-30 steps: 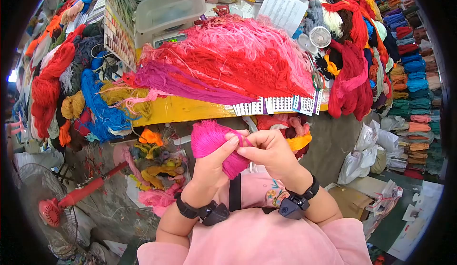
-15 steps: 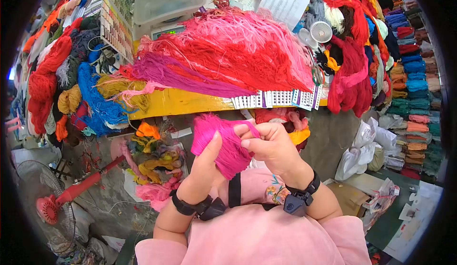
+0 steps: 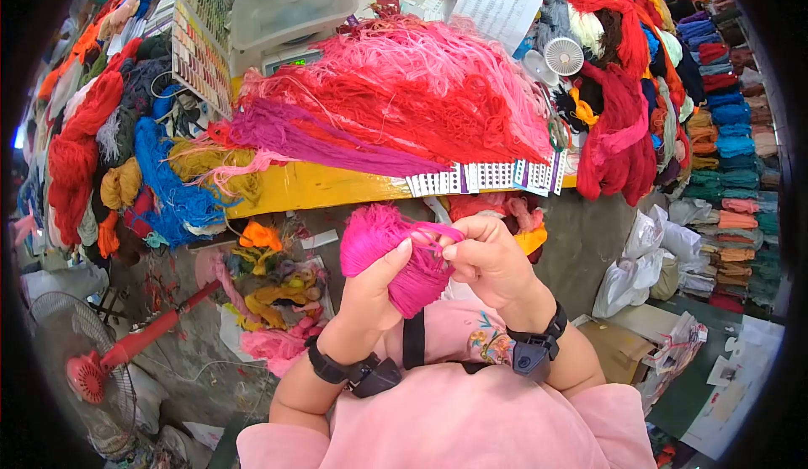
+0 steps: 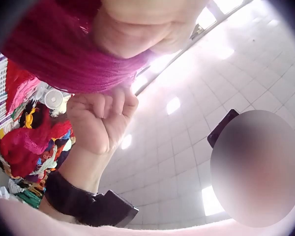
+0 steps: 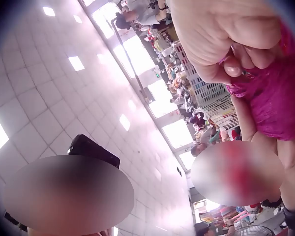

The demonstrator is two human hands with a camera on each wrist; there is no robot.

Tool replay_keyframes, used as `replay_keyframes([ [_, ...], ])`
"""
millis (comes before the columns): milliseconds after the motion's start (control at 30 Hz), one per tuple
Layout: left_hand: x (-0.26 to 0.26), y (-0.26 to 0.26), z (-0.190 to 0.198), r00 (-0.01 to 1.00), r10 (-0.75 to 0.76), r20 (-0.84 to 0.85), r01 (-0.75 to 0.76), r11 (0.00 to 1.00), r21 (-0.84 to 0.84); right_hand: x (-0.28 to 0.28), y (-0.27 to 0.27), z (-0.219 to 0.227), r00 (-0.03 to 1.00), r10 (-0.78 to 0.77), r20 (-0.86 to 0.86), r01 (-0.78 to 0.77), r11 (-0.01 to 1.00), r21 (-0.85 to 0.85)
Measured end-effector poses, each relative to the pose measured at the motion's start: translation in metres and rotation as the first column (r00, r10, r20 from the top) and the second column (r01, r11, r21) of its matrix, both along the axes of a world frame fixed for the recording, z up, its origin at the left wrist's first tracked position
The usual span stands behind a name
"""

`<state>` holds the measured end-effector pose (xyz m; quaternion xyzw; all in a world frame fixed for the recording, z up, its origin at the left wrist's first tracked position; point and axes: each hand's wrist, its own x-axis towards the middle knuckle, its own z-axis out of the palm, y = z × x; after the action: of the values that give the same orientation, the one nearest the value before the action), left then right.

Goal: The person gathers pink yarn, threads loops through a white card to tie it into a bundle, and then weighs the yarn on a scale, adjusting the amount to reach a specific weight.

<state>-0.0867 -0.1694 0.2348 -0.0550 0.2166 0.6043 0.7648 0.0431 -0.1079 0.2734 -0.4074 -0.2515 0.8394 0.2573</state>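
In the head view a bundle of magenta thread [image 3: 370, 246] is held up in front of the person's chest. The left hand [image 3: 374, 296] grips it from the left, its thumb lying across the strands near the top. With thumb and curled fingers, the right hand [image 3: 498, 267] pinches a few strands pulled out at the bundle's right side, and a small loop stretches between the two hands. From the right wrist, the curled fingers of that hand [image 5: 221, 37] show close against the thread [image 5: 282, 101]. The left fingers behind the bundle are hidden in the head view.
A yellow-edged table [image 3: 311, 189] carries a heap of pink and red thread [image 3: 421, 90], colour cards [image 3: 497, 176], a clear tub [image 3: 295, 6] and a small white fan [image 3: 563, 56]. Thread hanks hang at both sides. A large fan [image 3: 84, 374] stands at lower left.
The left thumb lifted off the bundle, then came back down over its strands. The right hand has shifted slightly right, drawing the pinched strands out from the bundle.
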Motion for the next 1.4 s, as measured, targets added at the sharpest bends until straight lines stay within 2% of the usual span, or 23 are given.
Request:
replay_keyframes([
  [100,-0.001,0.002,0.003,1.000,-0.006,0.031,0.007,1.000,-0.020,-0.002,0.001,0.005,0.999,-0.007,0.037,0.008,1.000,-0.017],
  [167,0.000,0.002,0.001,0.999,0.041,-0.027,-0.038,0.995,0.091,-0.003,0.002,0.005,0.999,0.004,0.038,-0.004,1.000,-0.011],
  [200,0.000,0.002,0.001,0.999,0.040,-0.026,-0.037,0.995,0.090,-0.003,0.002,0.005,0.999,0.015,0.037,-0.015,1.000,-0.005],
  [267,0.001,0.003,0.001,0.994,0.040,-0.098,-0.039,0.999,0.010,-0.003,0.003,0.004,0.999,0.026,0.046,-0.027,1.000,0.008],
  [367,-0.001,0.005,0.005,0.996,0.009,-0.086,-0.014,0.999,-0.050,-0.004,0.004,0.005,0.996,0.047,0.070,-0.049,0.998,0.029],
  [533,-0.002,0.006,0.004,0.996,0.027,-0.085,-0.031,0.998,-0.046,-0.003,0.007,0.005,0.991,0.097,0.088,-0.102,0.993,0.058],
  [600,-0.001,0.007,0.003,0.996,0.015,-0.090,-0.020,0.998,-0.065,-0.004,0.008,0.010,0.960,0.183,0.212,-0.209,0.972,0.107],
  [700,0.000,0.006,0.002,0.989,0.040,-0.139,-0.048,0.997,-0.057,-0.009,0.006,0.010,0.955,0.165,0.246,-0.209,0.964,0.166],
  [767,-0.001,0.007,0.003,0.990,0.054,-0.130,-0.055,0.998,-0.002,-0.007,0.006,0.008,0.962,0.160,0.221,-0.196,0.969,0.150],
  [933,0.000,0.008,-0.001,0.993,0.050,-0.108,-0.050,0.999,0.009,-0.005,0.006,0.005,0.968,0.139,0.211,-0.173,0.973,0.154],
  [1033,0.002,0.006,-0.003,0.990,0.057,-0.126,-0.057,0.998,-0.002,-0.003,0.005,0.002,0.976,0.133,0.170,-0.151,0.984,0.093],
  [1100,0.003,0.007,-0.004,0.988,0.057,-0.143,-0.060,0.998,-0.018,-0.005,0.004,-0.001,0.985,0.065,0.161,-0.072,0.997,0.035],
  [1233,0.003,0.009,-0.002,0.991,0.042,-0.130,-0.043,0.999,-0.006,-0.004,0.004,-0.004,0.995,0.020,0.096,-0.019,1.000,-0.007],
  [1300,0.003,0.009,-0.001,0.992,0.032,-0.122,-0.034,0.999,-0.013,-0.002,0.005,0.000,0.998,-0.039,0.042,0.043,0.993,-0.108],
  [1400,0.004,0.009,-0.002,0.994,0.022,-0.110,-0.029,0.998,-0.061,-0.001,0.005,0.002,0.996,0.000,0.090,0.006,0.998,-0.064],
])
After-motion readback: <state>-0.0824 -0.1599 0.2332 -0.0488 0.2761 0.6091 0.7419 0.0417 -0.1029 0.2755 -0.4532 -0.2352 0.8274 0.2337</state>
